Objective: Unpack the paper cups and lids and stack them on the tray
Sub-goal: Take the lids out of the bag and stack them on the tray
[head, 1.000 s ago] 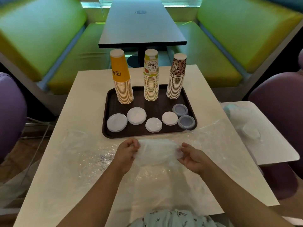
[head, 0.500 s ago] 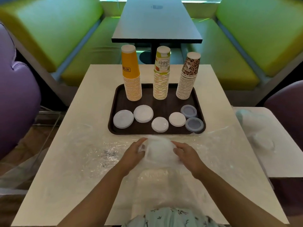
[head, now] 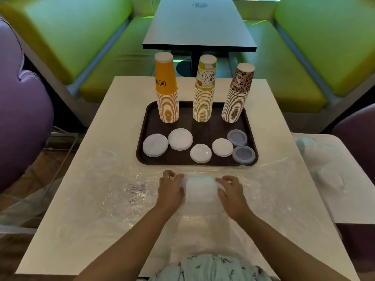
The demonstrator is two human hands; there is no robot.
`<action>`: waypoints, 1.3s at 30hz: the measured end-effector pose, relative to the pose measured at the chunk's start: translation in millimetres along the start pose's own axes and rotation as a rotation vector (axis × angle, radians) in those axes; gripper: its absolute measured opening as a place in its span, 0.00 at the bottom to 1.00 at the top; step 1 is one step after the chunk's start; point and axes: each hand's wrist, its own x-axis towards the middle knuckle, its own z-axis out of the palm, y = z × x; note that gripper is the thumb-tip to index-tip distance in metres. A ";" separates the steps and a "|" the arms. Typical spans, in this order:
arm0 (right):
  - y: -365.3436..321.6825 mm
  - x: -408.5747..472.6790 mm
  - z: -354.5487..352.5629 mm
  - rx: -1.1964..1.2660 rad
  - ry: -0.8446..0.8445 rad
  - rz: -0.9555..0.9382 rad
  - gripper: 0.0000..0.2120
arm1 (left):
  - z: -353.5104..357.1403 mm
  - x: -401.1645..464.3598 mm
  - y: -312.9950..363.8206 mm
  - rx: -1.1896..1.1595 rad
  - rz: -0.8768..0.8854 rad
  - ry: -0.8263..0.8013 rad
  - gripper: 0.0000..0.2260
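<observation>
Lid bundle (head: 199,191) in plastic wrap, gripped between left hand (head: 170,191) and right hand (head: 231,192), just before tray (head: 142,157).

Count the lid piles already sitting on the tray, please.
6 on the tray, in a loose near row: leftmost lid pile, second, middle, fourth, upper grey, lower grey. How many lids each holds is unclear.
</observation>
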 end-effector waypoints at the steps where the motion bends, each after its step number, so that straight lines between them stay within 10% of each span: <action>1: -3.2 -2.1 -2.9 0.077 0.103 -0.063 0.18 | -3.9 -0.9 2.9 -0.037 0.019 0.102 0.15; 4: -17.0 -6.6 -10.1 0.153 0.197 -0.327 0.19 | -21.8 -10.2 20.1 -0.258 0.184 0.409 0.07; 9: -19.2 -2.1 2.2 0.007 -0.041 -0.545 0.18 | -25.0 -23.9 27.6 -0.349 0.406 0.140 0.07; 18: -4.3 9.9 2.2 0.183 -0.259 -0.241 0.17 | -8.4 -25.7 -0.9 -0.342 0.129 -0.312 0.44; 30: 5.0 9.2 10.3 0.145 -0.054 -0.169 0.22 | 1.6 -22.8 -2.7 0.020 0.169 -0.234 0.54; 34: 2.4 -6.2 2.4 0.144 0.177 -0.417 0.25 | -17.5 -29.8 18.8 -0.252 0.154 -0.034 0.38; 39: 5.8 -8.9 6.9 -0.015 0.059 -0.599 0.25 | -9.5 -32.7 19.9 -0.276 0.087 0.037 0.22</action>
